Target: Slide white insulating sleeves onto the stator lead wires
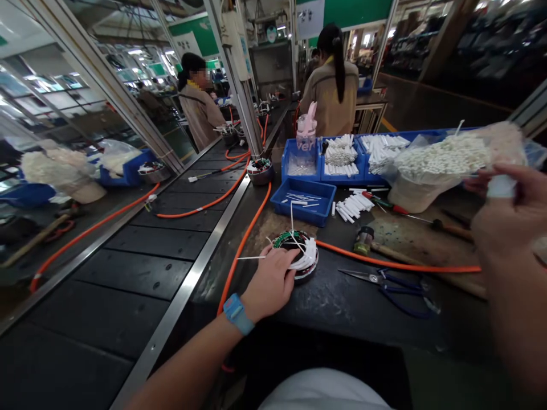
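A slatted conveyor (pixel 141 265) runs down the left side of a factory floor, alongside a dark bench (pixel 329 310), with one co-worker (pixel 333 91) seen from behind beyond the bench and another (pixel 199 111) across the conveyor. Blue bins (pixel 301 168) line the bench's far side, some heaped with white sleeves, beside a clear plastic bag (pixel 448 156) of small white pieces. At right, the wearer's right hand (pixel 506 205) is raised beside the bag, fingers bent toward the thumb; whether its grip holds anything cannot be told. The left hand (pixel 273 273), a blue band (pixel 238 314) at its wrist, has its grip closed on the near-left rim of a wound stator (pixel 314 267). The stator lies flat on the bench, in front of a blue tray (pixel 304 215), its round opening facing up and its axis upright. Scissors (pixel 387 282) lie to its right, their tips pointing left toward it. Loose white tubes (pixel 355 206) are piled beside the tray. One thin white lead (pixel 292 219) stands nearly vertical from the stator, its top bent right; another (pixel 252 258) juts left, almost level.
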{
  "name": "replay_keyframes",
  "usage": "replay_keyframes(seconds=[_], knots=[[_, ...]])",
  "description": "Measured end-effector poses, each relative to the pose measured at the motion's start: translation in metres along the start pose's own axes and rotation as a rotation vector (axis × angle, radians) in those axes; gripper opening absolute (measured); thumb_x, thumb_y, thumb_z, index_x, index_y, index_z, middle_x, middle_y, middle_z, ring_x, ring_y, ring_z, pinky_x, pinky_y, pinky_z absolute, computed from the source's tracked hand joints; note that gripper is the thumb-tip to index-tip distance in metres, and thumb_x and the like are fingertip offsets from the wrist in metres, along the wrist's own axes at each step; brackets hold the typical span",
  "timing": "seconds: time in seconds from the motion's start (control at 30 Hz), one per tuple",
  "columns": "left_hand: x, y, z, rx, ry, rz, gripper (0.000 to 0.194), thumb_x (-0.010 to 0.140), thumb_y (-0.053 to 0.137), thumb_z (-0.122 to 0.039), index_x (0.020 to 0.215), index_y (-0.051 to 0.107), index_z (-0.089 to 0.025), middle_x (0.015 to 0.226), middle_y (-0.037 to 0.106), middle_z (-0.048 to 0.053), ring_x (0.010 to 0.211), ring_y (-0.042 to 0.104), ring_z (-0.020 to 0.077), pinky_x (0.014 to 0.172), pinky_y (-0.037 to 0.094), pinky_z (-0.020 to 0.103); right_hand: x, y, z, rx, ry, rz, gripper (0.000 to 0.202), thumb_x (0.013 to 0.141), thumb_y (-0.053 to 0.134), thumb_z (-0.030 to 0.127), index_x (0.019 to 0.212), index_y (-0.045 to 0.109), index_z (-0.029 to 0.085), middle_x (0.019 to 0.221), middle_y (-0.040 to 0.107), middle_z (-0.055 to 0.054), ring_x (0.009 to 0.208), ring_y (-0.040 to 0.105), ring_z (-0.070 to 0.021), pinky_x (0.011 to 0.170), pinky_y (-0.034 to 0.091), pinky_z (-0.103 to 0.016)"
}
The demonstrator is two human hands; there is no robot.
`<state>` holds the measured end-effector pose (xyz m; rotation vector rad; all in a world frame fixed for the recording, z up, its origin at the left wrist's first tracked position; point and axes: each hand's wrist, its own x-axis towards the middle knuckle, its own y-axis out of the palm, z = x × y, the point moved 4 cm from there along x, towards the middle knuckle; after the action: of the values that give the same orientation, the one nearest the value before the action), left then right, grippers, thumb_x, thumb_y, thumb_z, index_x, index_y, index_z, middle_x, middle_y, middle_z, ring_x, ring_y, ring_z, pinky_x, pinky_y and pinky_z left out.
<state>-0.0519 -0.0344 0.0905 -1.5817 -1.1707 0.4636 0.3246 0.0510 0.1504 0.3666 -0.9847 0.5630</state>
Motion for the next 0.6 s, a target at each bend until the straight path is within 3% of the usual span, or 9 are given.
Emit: replay_keyframes(seconds=[0.03, 0.07, 0.13, 0.2, 0.27, 0.37, 0.6], knots=[[0.0, 0.0, 0.001, -0.014, -0.003, 0.007, 0.038, 0.084, 0.045, -0.014, 0.121, 0.048, -0.018, 0.113, 0.059, 0.008, 0.108, 0.052, 0.0203, 0.108, 0.026, 0.047, -0.014, -0.004, 0.023, -0.003, -0.049, 0.047, 0.022, 0.082, 0.057, 0.017, 0.099, 0.068, 0.01, 0.08, 0.069, -0.01, 0.074, 0.068, -0.0205, 0.065, 0.052, -0.031], [0.0, -0.001, 0.001, -0.028, -0.005, 0.014, 0.039, 0.083, 0.046, -0.015, 0.122, 0.048, -0.018, 0.114, 0.06, 0.007, 0.108, 0.052, 0.0203, 0.108, 0.026, 0.047, -0.031, -0.005, 0.045, 0.023, -0.053, 0.181, 0.022, 0.08, 0.059, 0.014, 0.101, 0.066, 0.012, 0.083, 0.069, -0.01, 0.075, 0.068, -0.0206, 0.065, 0.053, -0.03], [0.0, -0.001, 0.003, -0.048, -0.006, 0.019, 0.039, 0.084, 0.048, -0.017, 0.123, 0.047, -0.019, 0.115, 0.06, 0.007, 0.109, 0.052, 0.0204, 0.108, 0.025, 0.047, -0.078, -0.004, 0.088, 0.123, -0.129, 0.672, 0.02, 0.082, 0.055, 0.01, 0.097, 0.064, 0.019, 0.087, 0.07, -0.008, 0.081, 0.068, -0.0181, 0.071, 0.055, -0.026], [-0.001, -0.001, 0.004, -0.052, -0.006, 0.012, 0.037, 0.085, 0.047, -0.018, 0.122, 0.047, -0.019, 0.115, 0.06, 0.007, 0.109, 0.052, 0.0204, 0.108, 0.025, 0.048, -0.127, -0.016, 0.125, 0.381, -0.278, 0.955, 0.02, 0.087, 0.047, 0.012, 0.102, 0.057, 0.022, 0.098, 0.07, -0.008, 0.097, 0.065, -0.019, 0.078, 0.055, -0.028], [-0.001, 0.0, 0.005, -0.046, -0.002, -0.005, 0.035, 0.086, 0.046, -0.018, 0.121, 0.048, -0.019, 0.113, 0.061, 0.007, 0.107, 0.053, 0.02, 0.108, 0.026, 0.048, -0.164, -0.029, 0.144, 0.507, -0.347, 1.093, 0.023, 0.093, 0.04, 0.015, 0.113, 0.05, 0.02, 0.107, 0.068, -0.011, 0.108, 0.06, -0.0201, 0.087, 0.054, -0.034], [-0.002, 0.002, 0.005, -0.039, 0.007, -0.018, 0.034, 0.087, 0.046, -0.019, 0.121, 0.049, -0.02, 0.111, 0.062, 0.007, 0.105, 0.054, 0.0197, 0.107, 0.027, 0.047, -0.193, -0.043, 0.151, 0.537, -0.405, 1.134, 0.025, 0.096, 0.035, 0.017, 0.117, 0.046, 0.016, 0.109, 0.067, -0.014, 0.113, 0.056, -0.0201, 0.092, 0.051, -0.036], [-0.002, 0.002, 0.003, -0.037, -0.008, -0.043, 0.033, 0.088, 0.045, -0.022, 0.121, 0.049, -0.018, 0.11, 0.061, 0.007, 0.106, 0.053, 0.0202, 0.107, 0.027, 0.047, -0.196, -0.05, 0.15, 0.452, -0.45, 1.028, 0.017, 0.091, 0.046, 0.011, 0.107, 0.053, 0.013, 0.106, 0.068, -0.015, 0.112, 0.057, -0.022, 0.09, 0.053, -0.036]])
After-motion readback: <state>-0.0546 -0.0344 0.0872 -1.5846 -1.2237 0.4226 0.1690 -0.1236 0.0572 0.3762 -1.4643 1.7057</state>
